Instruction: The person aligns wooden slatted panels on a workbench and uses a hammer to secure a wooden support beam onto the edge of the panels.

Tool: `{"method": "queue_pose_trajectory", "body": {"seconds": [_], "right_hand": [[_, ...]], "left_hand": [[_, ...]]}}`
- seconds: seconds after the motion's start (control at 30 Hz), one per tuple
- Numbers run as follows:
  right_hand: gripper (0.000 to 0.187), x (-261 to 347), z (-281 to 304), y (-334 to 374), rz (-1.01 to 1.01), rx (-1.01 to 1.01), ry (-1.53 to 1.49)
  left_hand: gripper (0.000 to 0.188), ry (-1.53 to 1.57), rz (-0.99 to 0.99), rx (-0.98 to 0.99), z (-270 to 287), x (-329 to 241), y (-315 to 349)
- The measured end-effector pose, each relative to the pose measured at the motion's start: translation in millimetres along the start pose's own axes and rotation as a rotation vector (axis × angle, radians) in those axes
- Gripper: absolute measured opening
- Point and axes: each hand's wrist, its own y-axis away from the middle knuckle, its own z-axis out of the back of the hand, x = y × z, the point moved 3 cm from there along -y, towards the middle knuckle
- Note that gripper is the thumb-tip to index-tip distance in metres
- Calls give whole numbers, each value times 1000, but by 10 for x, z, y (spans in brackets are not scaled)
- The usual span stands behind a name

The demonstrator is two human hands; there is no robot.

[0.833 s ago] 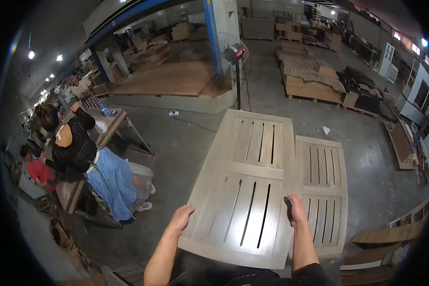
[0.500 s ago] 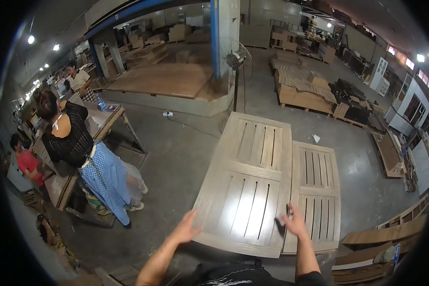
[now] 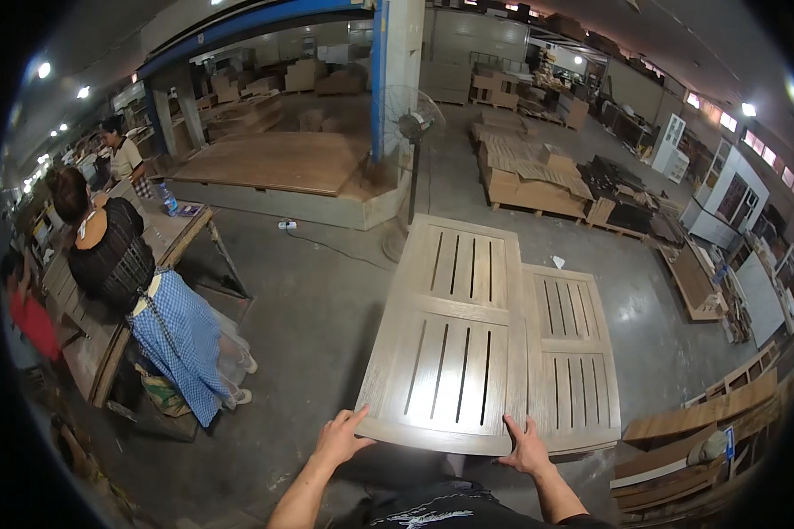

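A pale wooden door panel with rows of dark slots lies flat before me, reaching away from my body. My left hand is closed on its near left corner, fingertips over the edge. At the near right corner my right hand grips the same panel, its fingers along the side and its thumb at the front edge. Just right of it lies a second slotted panel, shorter at the far end. What bears the panels is hidden beneath them.
Left, a person in a blue checked apron stands at a workbench; other people work beyond. A standing fan rises behind the panels. Boards are stacked at near right. Stacked sheets occupy the far floor.
Both hands have come down onto the near corners of the larger panel and closed on it. My view has shifted, so the surroundings sit further left.
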Motion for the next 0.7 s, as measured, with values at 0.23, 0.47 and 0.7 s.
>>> {"method": "queue_pose_trajectory", "body": {"seconds": [0.23,0.47,0.7], "right_hand": [[113,-223,75,-157,127,84,58],[120,-464,-95,-574,216,270,127],[76,599,701,-756,482,-125,2]], "left_hand": [[82,-99,-15,-47,-301,-5,-51],[75,9,119,26,-304,-51,139],[59,416,316,-354,-970,-165,1031]]}}
